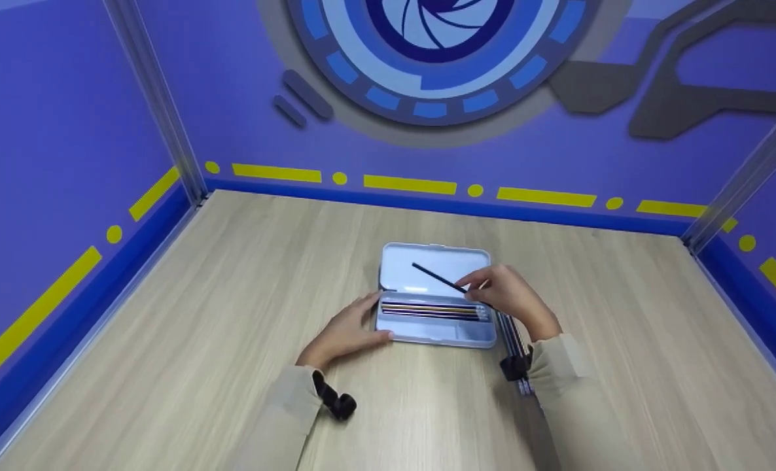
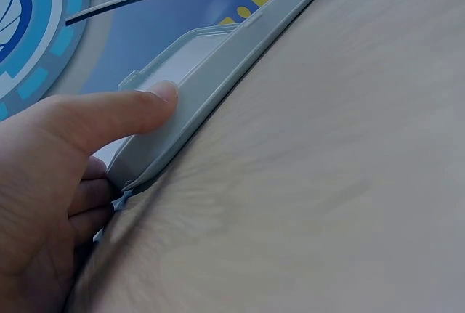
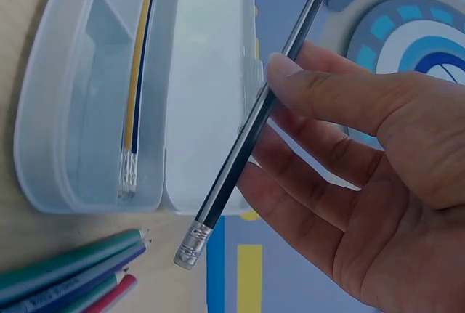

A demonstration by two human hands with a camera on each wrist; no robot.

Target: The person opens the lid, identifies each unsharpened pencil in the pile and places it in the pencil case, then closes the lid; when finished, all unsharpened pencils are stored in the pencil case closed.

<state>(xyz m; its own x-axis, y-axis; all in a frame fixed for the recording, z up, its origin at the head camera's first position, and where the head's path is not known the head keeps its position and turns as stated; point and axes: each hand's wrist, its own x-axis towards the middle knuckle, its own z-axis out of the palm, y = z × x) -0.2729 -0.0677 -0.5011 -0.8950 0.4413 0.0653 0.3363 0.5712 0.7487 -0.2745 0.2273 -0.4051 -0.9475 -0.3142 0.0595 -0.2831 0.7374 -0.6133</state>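
A pale plastic pencil case (image 1: 437,333) lies open mid-table, its lid (image 1: 440,261) folded back. Several pencils (image 1: 434,309) lie in its tray (image 3: 94,110). My right hand (image 1: 476,288) pinches a black pencil (image 1: 435,277) between thumb and fingers and holds it slantwise above the lid, its eraser end toward me; the same pencil (image 3: 247,131) shows in the right wrist view. My left hand (image 1: 378,320) grips the case's left end. Its thumb (image 2: 138,110) lies on the tray's rim (image 2: 218,84), and the fingers curl beside the end.
Several loose coloured pencils (image 3: 73,277) lie on the wooden table (image 1: 198,314) just right of the case, partly under my right wrist (image 1: 515,347). Blue walls (image 1: 67,163) close in the table at the back and on both sides.
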